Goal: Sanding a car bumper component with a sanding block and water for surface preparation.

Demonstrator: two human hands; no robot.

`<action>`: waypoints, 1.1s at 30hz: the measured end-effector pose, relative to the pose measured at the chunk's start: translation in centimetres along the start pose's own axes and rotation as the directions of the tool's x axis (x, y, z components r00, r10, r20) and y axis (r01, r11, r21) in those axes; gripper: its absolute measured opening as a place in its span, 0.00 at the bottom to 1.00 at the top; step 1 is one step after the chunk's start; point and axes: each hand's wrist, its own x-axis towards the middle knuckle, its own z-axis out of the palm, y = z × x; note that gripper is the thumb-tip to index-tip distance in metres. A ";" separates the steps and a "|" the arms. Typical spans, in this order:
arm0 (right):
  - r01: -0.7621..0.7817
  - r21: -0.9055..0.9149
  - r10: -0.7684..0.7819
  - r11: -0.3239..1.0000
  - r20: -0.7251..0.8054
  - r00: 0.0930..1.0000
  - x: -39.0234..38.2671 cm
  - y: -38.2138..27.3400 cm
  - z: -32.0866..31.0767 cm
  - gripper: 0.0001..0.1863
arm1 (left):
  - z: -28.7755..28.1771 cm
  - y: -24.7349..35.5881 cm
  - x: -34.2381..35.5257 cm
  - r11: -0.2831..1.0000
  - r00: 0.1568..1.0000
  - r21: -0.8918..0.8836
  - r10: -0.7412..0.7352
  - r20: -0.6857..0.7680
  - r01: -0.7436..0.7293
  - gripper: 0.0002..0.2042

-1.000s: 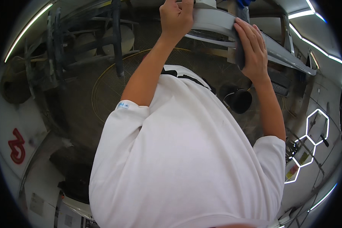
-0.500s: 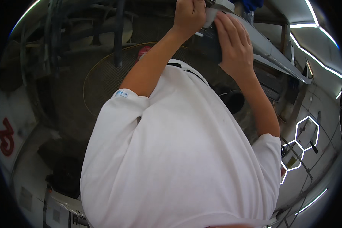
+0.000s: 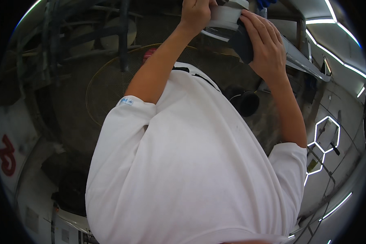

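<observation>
At the upper edge my left hand (image 3: 195, 16) is closed at the left end of a smooth light grey part (image 3: 227, 15) and appears to grip it. Its fingertips are partly cut off by the picture's edge. My right hand (image 3: 268, 46) is at the part's right side, fingers long and pressed together over a dark grey sheet (image 3: 243, 44) that looks like sandpaper. The sheet's lower portion hangs free below the fingers, and its upper edge meets the part. My right thumb is hidden.
A long silver panel (image 3: 303, 63) runs behind my right hand. Something blue (image 3: 265, 3) is at the top. Below stands a round black container (image 3: 248, 103). A thin yellow hose (image 3: 88, 91) loops over the floor at left, near a dark metal frame (image 3: 123, 40).
My right hand and the dark sheet have moved rightward, uncovering more of the light grey part. My left hand is slightly farther left, and the whole view has shifted a little.
</observation>
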 end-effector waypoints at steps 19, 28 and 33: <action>-0.149 0.099 0.160 0.984 -0.119 0.980 -1.6 0.6 1.6 0.33 | -0.1 0.3 0.6 0.997 0.995 -0.081 -0.002 0.097 0.010 0.19; -0.317 0.127 0.340 0.940 -0.271 0.900 -6.6 1.2 3.1 0.35 | 0.2 1.7 0.4 0.998 0.996 0.051 -0.025 0.082 0.021 0.20; -0.486 0.185 0.517 0.854 -0.386 0.764 -2.7 -3.8 4.1 0.36 | -0.4 1.0 0.2 0.980 0.995 0.178 0.070 0.076 -0.083 0.21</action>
